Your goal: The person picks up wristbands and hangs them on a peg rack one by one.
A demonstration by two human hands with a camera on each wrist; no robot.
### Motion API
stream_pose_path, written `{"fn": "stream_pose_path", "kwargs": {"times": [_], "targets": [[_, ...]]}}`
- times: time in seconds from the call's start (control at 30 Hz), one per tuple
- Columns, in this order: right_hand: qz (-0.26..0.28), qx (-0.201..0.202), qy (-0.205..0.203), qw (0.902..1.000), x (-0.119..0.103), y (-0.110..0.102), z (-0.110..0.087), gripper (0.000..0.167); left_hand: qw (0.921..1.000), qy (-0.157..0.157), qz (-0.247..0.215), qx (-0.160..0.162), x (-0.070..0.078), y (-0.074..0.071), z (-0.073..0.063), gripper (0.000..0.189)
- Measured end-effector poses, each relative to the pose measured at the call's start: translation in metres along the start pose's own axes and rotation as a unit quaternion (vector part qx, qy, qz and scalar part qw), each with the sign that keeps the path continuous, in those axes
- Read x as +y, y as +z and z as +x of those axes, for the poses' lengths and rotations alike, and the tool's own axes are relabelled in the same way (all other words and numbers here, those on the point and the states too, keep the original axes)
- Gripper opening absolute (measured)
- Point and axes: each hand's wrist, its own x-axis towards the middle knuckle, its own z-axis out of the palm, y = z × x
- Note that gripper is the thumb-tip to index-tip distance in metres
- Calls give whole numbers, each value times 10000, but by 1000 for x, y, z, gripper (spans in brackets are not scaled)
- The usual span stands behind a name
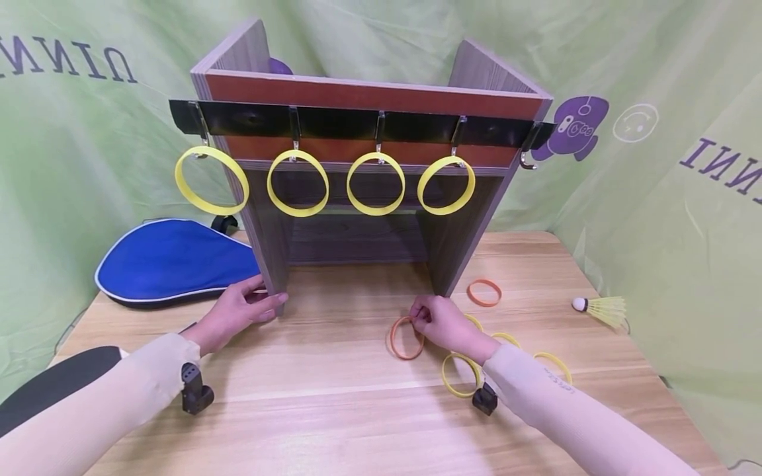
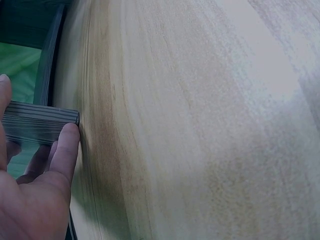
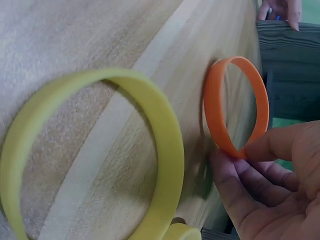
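Observation:
My right hand [image 1: 443, 322] pinches an orange wristband [image 3: 214, 100] between thumb and fingertips, just above the wooden table. A second orange wristband [image 1: 484, 292] lies to the right of the stand. Several yellow wristbands [image 3: 172, 130] are close to my right wrist, partly behind the sleeve. My left hand [image 1: 241, 309] holds the lower front edge of the left panel [image 2: 42, 117] of a grey wooden stand [image 1: 270, 238], with fingers on both sides of it. Four hooks on the stand's black strip [image 1: 339, 123] each carry a yellow wristband [image 1: 297, 211], and the rightmost hook [image 1: 527, 162] has none.
A blue racket case [image 1: 172, 258] lies left of the stand. At the table's right side is a yellow shuttlecock [image 1: 601, 309]. Something dark and rounded [image 1: 65, 377] sits at the lower left. A green printed curtain [image 1: 667, 218] surrounds the table [image 1: 309, 403].

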Motion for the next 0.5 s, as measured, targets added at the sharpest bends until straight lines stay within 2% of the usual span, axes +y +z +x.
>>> {"fn": "stream_pose_path", "kwargs": {"times": [0.1,0.17,0.23,0.33,0.4,0.5], "targets": [[521,-206,158,9983,3,-2,-1,6,10000,-17,-7,14,0,0,0,75],[1113,-403,336,9924,5,-4,-3,7,10000,-27,9,27,0,0,0,75],[1823,-614,577,9796,6,-6,-6,9,10000,-25,30,28,0,0,0,75],[2732,-819,963,9536,6,-10,-10,14,10000,-3,42,29,0,0,0,75],[3095,-892,1130,9399,5,-16,-14,17,10000,5,43,26,0,0,0,74],[3406,-882,1252,9276,2,-26,-20,21,10000,0,32,28,0,1,0,74]]}}
